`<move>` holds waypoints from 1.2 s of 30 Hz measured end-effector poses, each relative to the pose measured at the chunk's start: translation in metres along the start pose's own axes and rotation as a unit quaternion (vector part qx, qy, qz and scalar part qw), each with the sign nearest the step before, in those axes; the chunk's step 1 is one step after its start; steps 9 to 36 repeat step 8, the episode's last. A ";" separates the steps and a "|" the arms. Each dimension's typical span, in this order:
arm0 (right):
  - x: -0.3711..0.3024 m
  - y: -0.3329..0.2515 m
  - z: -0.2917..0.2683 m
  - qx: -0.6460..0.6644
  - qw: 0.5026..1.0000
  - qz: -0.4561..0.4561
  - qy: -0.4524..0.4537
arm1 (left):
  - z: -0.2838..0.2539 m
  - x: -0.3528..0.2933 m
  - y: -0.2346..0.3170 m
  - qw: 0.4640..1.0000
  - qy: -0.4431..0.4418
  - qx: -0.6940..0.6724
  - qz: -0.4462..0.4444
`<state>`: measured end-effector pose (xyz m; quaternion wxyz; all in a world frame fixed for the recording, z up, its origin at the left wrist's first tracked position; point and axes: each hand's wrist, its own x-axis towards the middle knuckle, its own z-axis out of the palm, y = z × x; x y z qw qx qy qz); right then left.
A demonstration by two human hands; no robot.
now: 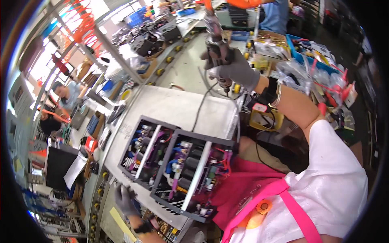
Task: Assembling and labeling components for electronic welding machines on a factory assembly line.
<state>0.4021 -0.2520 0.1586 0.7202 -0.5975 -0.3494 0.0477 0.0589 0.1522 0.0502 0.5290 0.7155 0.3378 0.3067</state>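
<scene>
My right hand, in a grey glove, is wrapped round a power screwdriver above the far right of the work board. Its bit points down, well away from the devices. Two open dark housings packed with circuit boards, coils and coloured wires lie side by side on a pale board. A light metal bar crosses the nearer housing. My left hand, also gloved, is beside the lower left edge of the housings. Its fingers look apart, and I see nothing in them, though they are slightly blurred.
A roller conveyor runs along the left side of the board. On the right stand a blue crate of mixed parts and a yellow bin. A dark cable crosses the board. A co-worker sits at the left.
</scene>
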 end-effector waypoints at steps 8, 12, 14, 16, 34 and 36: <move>-0.067 0.121 -0.083 -0.074 0.956 0.022 0.284 | 0.044 -0.121 -0.073 0.994 -0.027 0.098 0.033; -0.067 0.121 -0.083 -0.074 0.956 0.022 0.284 | 0.044 -0.121 -0.073 0.994 -0.027 0.098 0.033; -0.067 0.121 -0.083 -0.074 0.956 0.022 0.284 | 0.044 -0.121 -0.073 0.994 -0.027 0.098 0.033; -0.067 0.121 -0.083 -0.074 0.956 0.022 0.284 | 0.044 -0.121 -0.073 0.994 -0.027 0.098 0.033; -0.067 0.121 -0.083 -0.074 0.956 0.022 0.284 | 0.044 -0.121 -0.073 0.994 -0.027 0.098 0.033; -0.067 0.121 -0.083 -0.074 0.956 0.022 0.284 | 0.044 -0.121 -0.073 0.994 -0.027 0.098 0.033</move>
